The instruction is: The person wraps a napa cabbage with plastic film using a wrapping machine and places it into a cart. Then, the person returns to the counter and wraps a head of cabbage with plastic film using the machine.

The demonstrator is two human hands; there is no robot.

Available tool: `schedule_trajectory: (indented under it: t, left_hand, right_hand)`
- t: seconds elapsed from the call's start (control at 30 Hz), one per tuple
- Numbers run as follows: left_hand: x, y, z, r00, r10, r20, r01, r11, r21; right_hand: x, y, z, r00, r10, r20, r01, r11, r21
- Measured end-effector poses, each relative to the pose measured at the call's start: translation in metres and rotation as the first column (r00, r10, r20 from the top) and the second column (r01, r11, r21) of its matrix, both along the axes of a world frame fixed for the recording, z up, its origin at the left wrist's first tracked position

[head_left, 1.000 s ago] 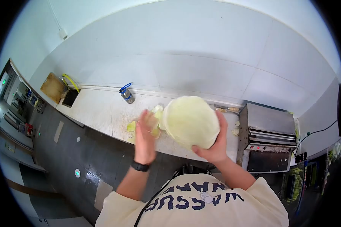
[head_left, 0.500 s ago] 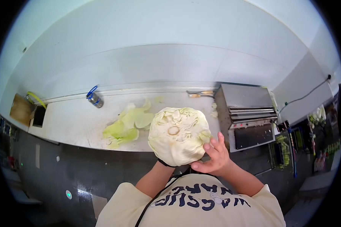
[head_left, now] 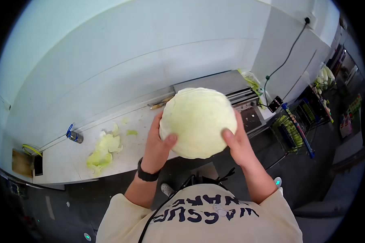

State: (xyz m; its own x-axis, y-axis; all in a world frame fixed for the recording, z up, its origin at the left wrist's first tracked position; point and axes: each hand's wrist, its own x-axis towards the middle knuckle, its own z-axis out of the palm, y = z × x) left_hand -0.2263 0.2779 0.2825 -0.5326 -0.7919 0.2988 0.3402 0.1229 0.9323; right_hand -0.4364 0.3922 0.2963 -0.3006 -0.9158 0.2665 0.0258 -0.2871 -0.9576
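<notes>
A large pale green cabbage (head_left: 198, 121) is held up in front of my chest, its smooth rounded side facing me. My left hand (head_left: 156, 141) grips its left side, thumb lying on the near face and fingers mostly hidden behind it. On the opposite side my right hand (head_left: 239, 139) holds it the same way, with the thumb pressed on the surface. Loose cabbage leaves (head_left: 105, 150) lie on the white counter (head_left: 65, 162) to the left. The cabbage's cut stem end is out of sight.
Partly behind the cabbage stands a metal wrapping machine (head_left: 247, 105). Tools with wooden handles (head_left: 161, 103) lie by the wall. A metal bottle with a blue strap (head_left: 75, 137) stands at the counter's left. A cart of green vegetables (head_left: 289, 131) is at the right.
The cabbage has been turned, hiding its stem end, and raised slightly up and right. My left hand has come out from beneath to its side; the view has swung right.
</notes>
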Motion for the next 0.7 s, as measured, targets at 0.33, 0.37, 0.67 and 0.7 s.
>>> schedule_trajectory:
  t: [0.33, 0.37, 0.67, 0.7]
  left_hand:
    - [-0.171, -0.054, -0.029, 0.970, -0.237, 0.062, 0.183, 0.869, 0.459]
    - [-0.182, -0.071, -0.035, 0.962, -0.254, 0.100, 0.178, 0.861, 0.476]
    - [-0.260, -0.172, -0.052, 0.919, -0.116, 0.376, -0.042, 0.921, 0.386]
    - [-0.264, -0.180, -0.053, 0.898, -0.141, 0.418, -0.014, 0.938, 0.347]
  right_hand:
    - [-0.175, -0.047, -0.014, 0.999, -0.002, -0.046, 0.022, 0.906, 0.423]
    - [-0.188, -0.060, -0.011, 0.995, 0.033, -0.092, 0.014, 0.882, 0.472]
    - [-0.264, -0.174, -0.044, 0.988, 0.108, -0.114, -0.030, 0.843, 0.537]
    - [-0.273, -0.187, -0.049, 0.988, 0.119, -0.098, -0.047, 0.838, 0.543]
